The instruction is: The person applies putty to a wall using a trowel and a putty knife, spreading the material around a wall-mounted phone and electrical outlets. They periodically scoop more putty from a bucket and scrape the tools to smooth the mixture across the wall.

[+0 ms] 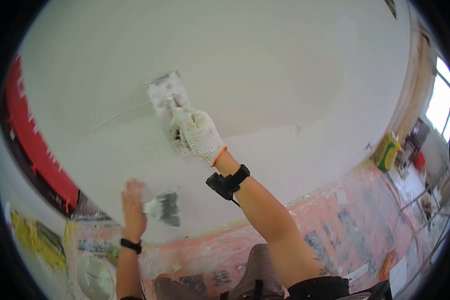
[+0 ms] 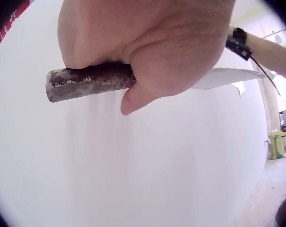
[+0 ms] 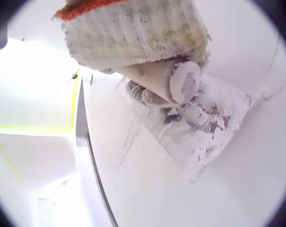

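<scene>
My right hand [image 1: 199, 134], in a white knit glove with an orange cuff, grips the handle of a plastering trowel [image 1: 163, 86]. The trowel's blade lies against the pale wall [image 1: 265, 65], and a thin raised line of plaster runs left from its edge. In the right wrist view, white plaster is smeared across the blade [image 3: 209, 137]. Lower left, my bare left hand [image 1: 132, 210] holds a wide putty knife [image 1: 169, 207], its blade pointing right and coated with plaster. In the left wrist view, fingers and thumb wrap the worn dark handle [image 2: 86, 86].
A red sheet [image 1: 27, 120] hangs along the left edge of the wall. Pink printed sheeting [image 1: 330, 225] covers the floor, with a round bucket [image 1: 95, 275] at lower left. A yellow-green bag [image 1: 388, 151] stands by the wall's right end, near a window [image 1: 441, 100].
</scene>
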